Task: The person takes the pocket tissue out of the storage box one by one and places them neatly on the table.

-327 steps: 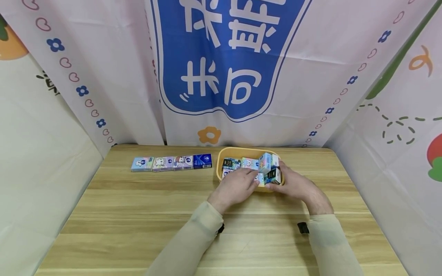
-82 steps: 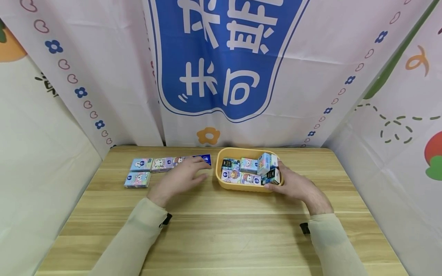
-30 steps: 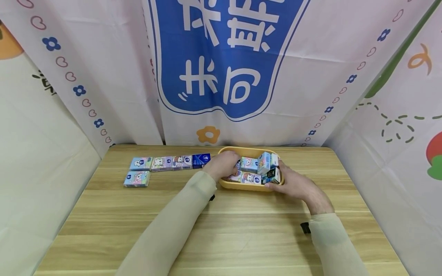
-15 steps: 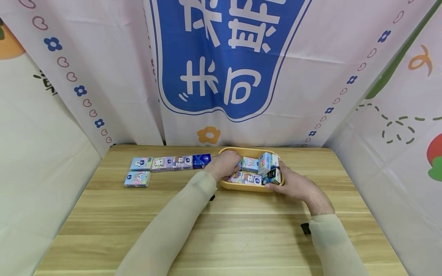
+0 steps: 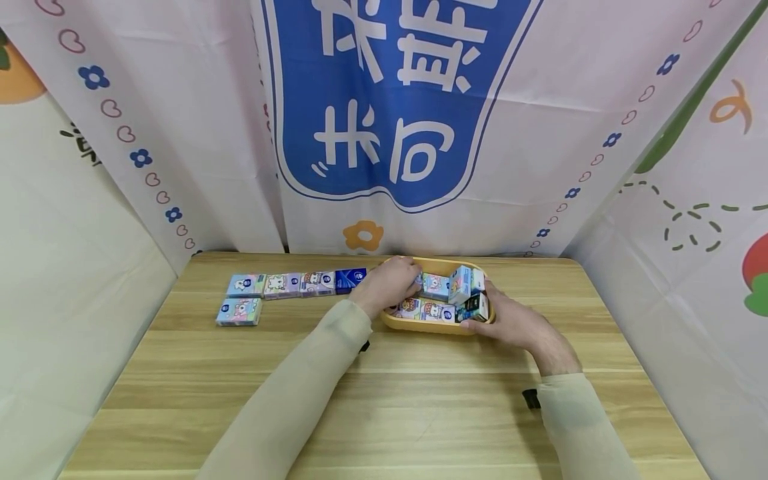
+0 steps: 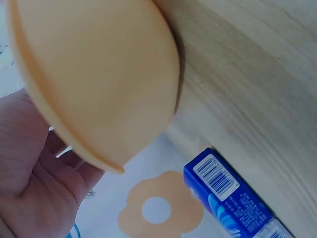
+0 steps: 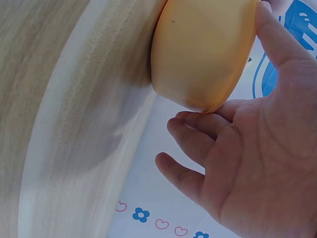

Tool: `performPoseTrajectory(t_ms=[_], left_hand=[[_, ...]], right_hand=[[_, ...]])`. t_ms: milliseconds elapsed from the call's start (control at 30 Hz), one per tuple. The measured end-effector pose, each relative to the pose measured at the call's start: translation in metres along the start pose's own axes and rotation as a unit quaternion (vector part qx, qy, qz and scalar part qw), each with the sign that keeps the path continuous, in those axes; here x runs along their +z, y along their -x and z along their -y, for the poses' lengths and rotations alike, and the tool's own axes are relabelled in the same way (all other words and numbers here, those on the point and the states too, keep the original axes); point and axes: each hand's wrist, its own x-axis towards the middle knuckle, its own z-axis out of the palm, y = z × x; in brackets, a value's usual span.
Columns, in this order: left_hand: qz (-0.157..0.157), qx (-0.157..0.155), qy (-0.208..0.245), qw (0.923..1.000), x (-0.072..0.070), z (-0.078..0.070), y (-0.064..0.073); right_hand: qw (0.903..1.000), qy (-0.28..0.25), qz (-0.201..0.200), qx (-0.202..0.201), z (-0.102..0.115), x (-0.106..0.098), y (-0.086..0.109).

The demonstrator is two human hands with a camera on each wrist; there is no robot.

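In the head view my left hand reaches over the left end of a yellow plastic basket, fingers down inside on a small printed pack. Those fingertips are hidden, so I cannot tell whether they grip it. In the left wrist view, the left hand lies across the rim. My right hand holds the basket's right end, thumb at the near rim. The right wrist view shows the right hand touching the basket wall, other fingers loose. Several pocket-tissue-like packs fill the basket; a light blue pack stands tilted.
Left of the basket, a row of packs runs along the back of the wooden table, ending in a dark blue pack. One pink-and-blue pack lies before the row's left end. A printed curtain hangs behind.
One more pack appeared in front of the row since the oldest frame. The left hand went from over the row into the basket's left end, now shifted slightly. The right hand stays at the basket.
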Motion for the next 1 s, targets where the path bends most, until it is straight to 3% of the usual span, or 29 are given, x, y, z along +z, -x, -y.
performPoseTrajectory(t_ms=[700, 1000], left_hand=[[-0.028, -0.02, 0.034, 0.9988, -0.031, 0.008, 0.043], [-0.038, -0.018, 0.034, 0.9985, -0.035, 0.021, 0.063]], right_hand=[[1.0, 0.005, 0.001, 0.002, -0.001, 0.0, 0.0], [1.0, 0.008, 0.001, 0.002, -0.002, 0.0, 0.0]])
